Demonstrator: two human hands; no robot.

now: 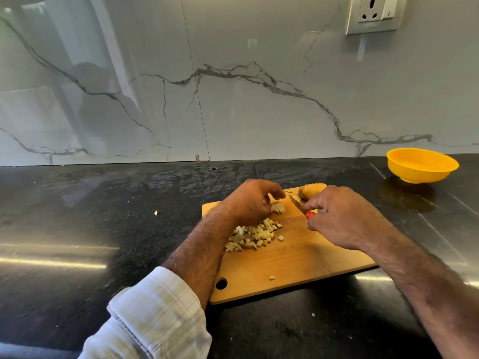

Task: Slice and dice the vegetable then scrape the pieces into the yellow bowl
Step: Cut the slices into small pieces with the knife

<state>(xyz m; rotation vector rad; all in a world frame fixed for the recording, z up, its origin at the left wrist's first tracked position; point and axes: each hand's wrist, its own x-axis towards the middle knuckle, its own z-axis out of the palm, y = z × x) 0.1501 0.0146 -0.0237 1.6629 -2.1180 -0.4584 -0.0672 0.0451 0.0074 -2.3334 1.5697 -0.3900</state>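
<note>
A wooden cutting board (293, 257) lies on the dark counter. My left hand (248, 200) holds a small sliced piece of the vegetable (278, 208) down on the board with curled fingers. My right hand (342, 216) grips a red-handled knife (298, 203), whose blade points toward the far edge, just right of that piece. A larger brown-skinned chunk (311, 190) lies at the board's far edge. A heap of diced pieces (252, 237) sits on the board beside my left wrist. The yellow bowl (421, 165) stands at the far right and looks empty.
One diced bit (272, 277) lies alone near the board's front edge, another scrap (155, 213) on the black counter (103, 229) to the left. A marble backsplash (233, 99) rises behind, with a wall socket (373, 14) at the top right.
</note>
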